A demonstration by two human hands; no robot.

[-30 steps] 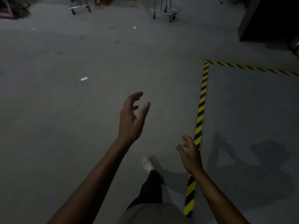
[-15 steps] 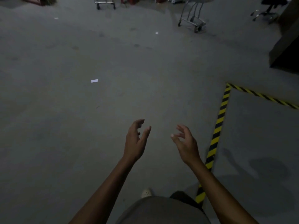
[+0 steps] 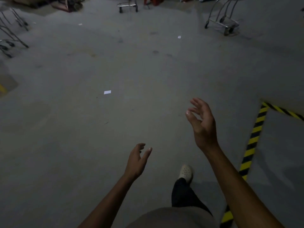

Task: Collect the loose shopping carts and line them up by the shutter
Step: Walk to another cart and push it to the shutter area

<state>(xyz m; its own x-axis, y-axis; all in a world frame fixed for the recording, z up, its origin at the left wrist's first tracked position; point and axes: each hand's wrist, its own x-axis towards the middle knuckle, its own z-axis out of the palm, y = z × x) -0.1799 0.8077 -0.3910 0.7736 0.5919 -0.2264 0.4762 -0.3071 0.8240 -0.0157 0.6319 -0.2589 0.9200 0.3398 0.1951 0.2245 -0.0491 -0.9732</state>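
**Item 1, my left hand** [image 3: 138, 160]: low and forward, over bare floor [image 3: 74, 145]. Fingers loosely curled, thumb apart, nothing in it.

**Item 2, my right hand** [image 3: 203, 122]: raised higher than the left, palm turned inward. Fingers relaxed and spread, likewise empty.

**Item 3, far-right cart** [image 3: 221, 22]: only the lower frame and wheels show, at the top of the view, well apart from both hands. It stands alone on open floor.

**Item 4, middle cart** [image 3: 127, 4]: base and wheels only, at the top edge, near some reddish clutter I cannot make out.

**Item 5, left-edge carts** [image 3: 14, 37]: several wire frames, cut off by the frame. I cannot tell whether they are nested.

**Item 6, sundries**: a hazard tape [image 3: 254, 140] corner on the floor to my right, a white paper scrap [image 3: 107, 92] ahead, and my pale shoe [image 3: 185, 172] mid-stride.

**Shutter**: not in view.

**Step in hand, as I judge it**: walking out empty-handed to fetch a loose cart, with none yet collected on this trip.

**Next move calls for**: crossing the open floor and getting round to the chosen cart's handle, which is out of frame. Then both hands take the bar before I turn the cart toward the shutter.
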